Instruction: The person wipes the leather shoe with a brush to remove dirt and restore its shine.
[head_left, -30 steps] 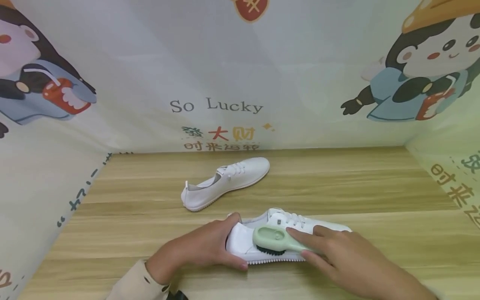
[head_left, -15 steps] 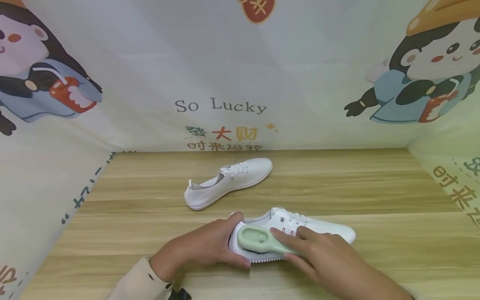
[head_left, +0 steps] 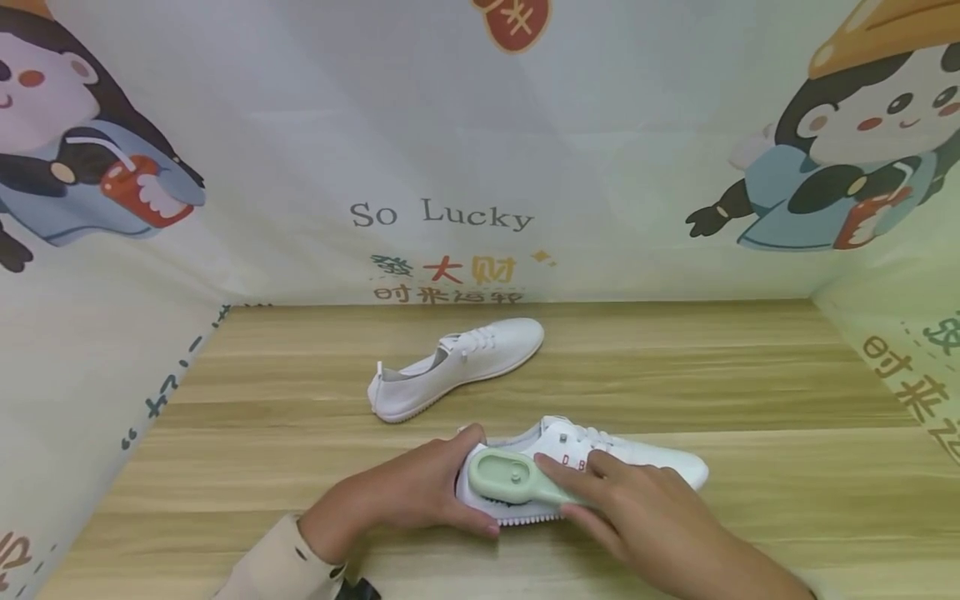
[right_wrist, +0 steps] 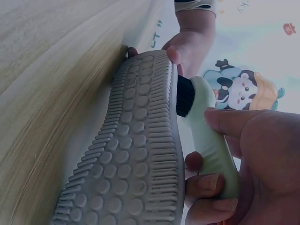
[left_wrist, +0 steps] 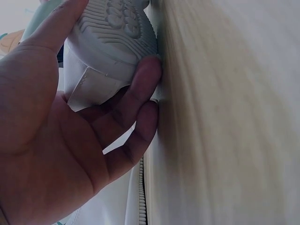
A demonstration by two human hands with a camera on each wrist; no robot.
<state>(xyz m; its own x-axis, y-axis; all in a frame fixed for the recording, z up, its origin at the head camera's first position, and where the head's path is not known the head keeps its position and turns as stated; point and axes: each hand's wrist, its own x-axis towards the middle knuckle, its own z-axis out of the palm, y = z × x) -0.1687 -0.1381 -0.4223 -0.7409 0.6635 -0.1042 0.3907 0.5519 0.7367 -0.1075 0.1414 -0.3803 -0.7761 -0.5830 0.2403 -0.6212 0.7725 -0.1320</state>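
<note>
A white lace-up shoe (head_left: 660, 460) lies tilted on its side near the front, toe to the right, its studded sole (right_wrist: 126, 140) showing in the right wrist view. My left hand (head_left: 420, 483) grips its heel, thumb at the sole edge and fingers curled around the back. In my right hand (head_left: 637, 517) is the handle of a pale green shoe brush (head_left: 498, 475). The brush's black bristles (right_wrist: 185, 96) press against the shoe's side by the heel. Red letters show on the upper beside the brush.
A second white shoe (head_left: 457, 367) stands upright farther back on the wood-grain table (head_left: 712, 358). Printed cloth walls (head_left: 300, 167) with cartoon figures and lettering enclose the back and both sides.
The brush in my right hand has moved left along the shoe's side toward the heel, uncovering the red letters. My left hand keeps its hold on the heel.
</note>
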